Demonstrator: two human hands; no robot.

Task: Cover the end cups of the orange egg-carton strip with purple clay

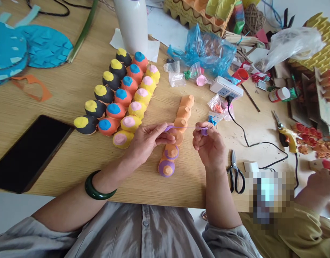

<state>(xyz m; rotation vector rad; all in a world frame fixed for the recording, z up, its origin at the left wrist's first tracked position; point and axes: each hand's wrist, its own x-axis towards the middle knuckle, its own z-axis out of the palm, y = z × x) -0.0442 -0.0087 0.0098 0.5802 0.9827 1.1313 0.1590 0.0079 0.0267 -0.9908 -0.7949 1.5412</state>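
My left hand (146, 140) pinches a bit of purple modelling clay (169, 128). Between the fingers of my right hand (211, 146) is another purple clay lump (204, 132), and a thin purple strand (185, 127) stretches from one hand to the other. Below them lies an orange strip of egg-carton cups (184, 112). Its nearest cup (165, 170) has a purple ring around an orange tip, and the cup beyond it has a partial ring. My left fingers partly hide the strip's middle. Left of it stand clay-covered cups in black (92, 124), orange (112, 126) and yellow (127, 138) rows.
A black tablet (33, 154) lies at the left, a white bottle (131, 27) behind the cups. Scissors (235, 175), a power strip (226, 87) with its cord, and a yellow glue gun (290, 139) are on the right. Another person's hand (322, 184) is at the right edge.
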